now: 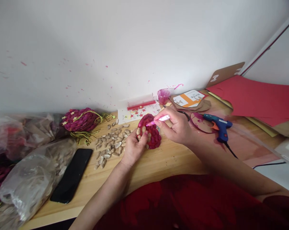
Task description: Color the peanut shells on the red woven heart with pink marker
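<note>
The left hand (133,147) grips a round shell-covered disc (149,131) by its lower left edge, holding it tilted just above the worktop (158,163), while the right hand (176,125) is closed around a pink brush (158,119) whose tip touches the disc's upper face. Most of the disc is already magenta; a few shells near its left edge are bare and pale — so the step in hand looks like colouring the shells one by one, well along but not finished. The next stroke would call for a small, steady tip placement on the unpainted shells by the left thumb, probably with the disc turned a little to bring them up. A scatter of loose shells (112,142) lies just left of the disc, a blue glue gun (218,126) to the right, a black phone (72,175) nearer the worktop's front edge, and a small pink cup (163,95) near the wall.
</note>
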`<move>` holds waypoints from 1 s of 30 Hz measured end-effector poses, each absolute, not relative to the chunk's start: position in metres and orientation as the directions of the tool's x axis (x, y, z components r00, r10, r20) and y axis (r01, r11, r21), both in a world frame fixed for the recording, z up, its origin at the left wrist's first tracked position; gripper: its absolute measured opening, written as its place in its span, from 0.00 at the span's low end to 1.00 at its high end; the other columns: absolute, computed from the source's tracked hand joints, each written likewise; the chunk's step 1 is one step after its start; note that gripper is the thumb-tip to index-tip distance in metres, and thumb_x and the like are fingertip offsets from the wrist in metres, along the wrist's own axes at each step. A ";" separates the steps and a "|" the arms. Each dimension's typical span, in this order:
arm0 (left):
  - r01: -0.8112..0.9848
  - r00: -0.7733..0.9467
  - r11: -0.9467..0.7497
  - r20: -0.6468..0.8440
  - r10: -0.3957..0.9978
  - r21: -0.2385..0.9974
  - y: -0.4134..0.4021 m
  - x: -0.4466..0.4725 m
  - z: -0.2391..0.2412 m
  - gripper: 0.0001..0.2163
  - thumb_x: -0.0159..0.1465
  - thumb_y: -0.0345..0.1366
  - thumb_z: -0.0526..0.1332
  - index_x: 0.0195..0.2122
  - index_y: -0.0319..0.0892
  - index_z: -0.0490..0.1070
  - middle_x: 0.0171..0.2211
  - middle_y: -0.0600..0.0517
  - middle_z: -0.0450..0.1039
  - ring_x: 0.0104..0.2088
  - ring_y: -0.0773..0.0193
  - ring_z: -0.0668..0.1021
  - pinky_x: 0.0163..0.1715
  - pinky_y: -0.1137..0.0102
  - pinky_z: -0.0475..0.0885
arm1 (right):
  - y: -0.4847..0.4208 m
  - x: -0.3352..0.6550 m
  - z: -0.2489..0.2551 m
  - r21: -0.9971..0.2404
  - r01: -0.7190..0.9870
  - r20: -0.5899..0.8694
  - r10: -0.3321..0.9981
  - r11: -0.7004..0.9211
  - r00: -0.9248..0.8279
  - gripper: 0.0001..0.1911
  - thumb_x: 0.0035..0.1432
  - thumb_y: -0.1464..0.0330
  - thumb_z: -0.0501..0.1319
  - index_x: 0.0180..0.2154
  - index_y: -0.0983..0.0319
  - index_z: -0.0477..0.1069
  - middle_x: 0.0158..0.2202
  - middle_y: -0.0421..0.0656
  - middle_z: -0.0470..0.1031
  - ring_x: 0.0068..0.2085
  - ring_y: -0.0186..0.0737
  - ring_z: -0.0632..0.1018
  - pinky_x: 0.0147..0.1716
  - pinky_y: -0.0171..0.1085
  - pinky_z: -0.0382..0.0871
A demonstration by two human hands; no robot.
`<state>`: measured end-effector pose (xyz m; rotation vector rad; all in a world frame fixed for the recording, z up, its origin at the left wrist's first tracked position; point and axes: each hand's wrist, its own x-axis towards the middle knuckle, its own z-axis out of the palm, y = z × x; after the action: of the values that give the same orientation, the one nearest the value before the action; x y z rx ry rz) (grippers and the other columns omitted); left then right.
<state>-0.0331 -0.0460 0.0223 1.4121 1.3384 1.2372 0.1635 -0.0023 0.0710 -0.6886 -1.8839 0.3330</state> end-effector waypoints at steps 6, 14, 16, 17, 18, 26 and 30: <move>0.186 -0.030 -0.106 0.113 0.993 0.977 -0.045 -0.034 0.022 0.16 0.62 0.50 0.68 0.32 0.43 0.72 0.27 0.55 0.71 0.28 0.65 0.69 0.31 0.71 0.67 | 0.005 0.167 0.063 -0.625 0.259 0.708 0.674 0.737 -0.212 0.04 0.69 0.66 0.63 0.38 0.58 0.72 0.34 0.41 0.79 0.34 0.38 0.77 0.36 0.39 0.70; 0.198 -0.026 -0.100 0.108 0.994 0.975 -0.045 -0.033 0.025 0.15 0.63 0.50 0.67 0.34 0.42 0.73 0.27 0.54 0.71 0.27 0.66 0.69 0.31 0.71 0.68 | 0.018 0.169 0.048 -0.767 0.118 0.609 0.773 0.631 -0.175 0.10 0.68 0.59 0.65 0.39 0.58 0.72 0.30 0.38 0.75 0.31 0.36 0.74 0.31 0.36 0.67; 0.204 -0.027 -0.101 0.108 0.994 0.974 -0.045 -0.033 0.026 0.16 0.63 0.51 0.67 0.33 0.42 0.72 0.26 0.54 0.71 0.27 0.66 0.69 0.30 0.71 0.68 | 0.019 0.169 0.048 -0.780 0.113 0.597 0.786 0.615 -0.158 0.11 0.68 0.58 0.65 0.39 0.59 0.72 0.30 0.38 0.75 0.31 0.36 0.74 0.31 0.36 0.67; 0.206 -0.029 -0.099 0.107 0.994 0.974 -0.045 -0.033 0.026 0.16 0.63 0.51 0.67 0.32 0.42 0.72 0.26 0.54 0.70 0.27 0.66 0.68 0.30 0.71 0.68 | 0.019 0.169 0.048 -0.786 0.103 0.593 0.790 0.610 -0.154 0.11 0.67 0.58 0.65 0.38 0.59 0.72 0.30 0.38 0.75 0.31 0.36 0.74 0.31 0.36 0.68; 0.207 -0.031 -0.097 0.105 0.994 0.973 -0.045 -0.033 0.026 0.17 0.62 0.52 0.67 0.32 0.42 0.72 0.26 0.54 0.70 0.27 0.66 0.68 0.30 0.71 0.67 | 0.018 0.169 0.049 -0.788 0.092 0.592 0.791 0.608 -0.155 0.11 0.67 0.58 0.65 0.38 0.59 0.72 0.30 0.38 0.75 0.31 0.36 0.74 0.31 0.35 0.68; 0.204 -0.028 -0.083 0.090 0.996 0.975 -0.045 -0.035 0.024 0.17 0.62 0.53 0.67 0.35 0.42 0.73 0.28 0.54 0.73 0.29 0.64 0.70 0.33 0.70 0.69 | 0.017 0.170 0.048 -0.779 0.117 0.595 0.785 0.616 -0.174 0.09 0.68 0.61 0.65 0.39 0.59 0.71 0.30 0.38 0.75 0.31 0.36 0.74 0.32 0.36 0.67; 0.234 -0.013 -0.095 0.100 0.995 0.968 -0.044 -0.036 0.023 0.16 0.64 0.51 0.66 0.36 0.41 0.73 0.28 0.54 0.72 0.28 0.65 0.69 0.33 0.71 0.68 | 0.016 0.169 0.049 -0.784 0.071 0.599 0.781 0.617 -0.180 0.08 0.68 0.61 0.64 0.39 0.58 0.72 0.30 0.38 0.75 0.32 0.36 0.74 0.33 0.37 0.67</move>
<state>-0.0356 -0.0444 0.0226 1.4450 1.3522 1.1805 0.1689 0.0159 0.0494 -0.7148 -1.6484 0.7407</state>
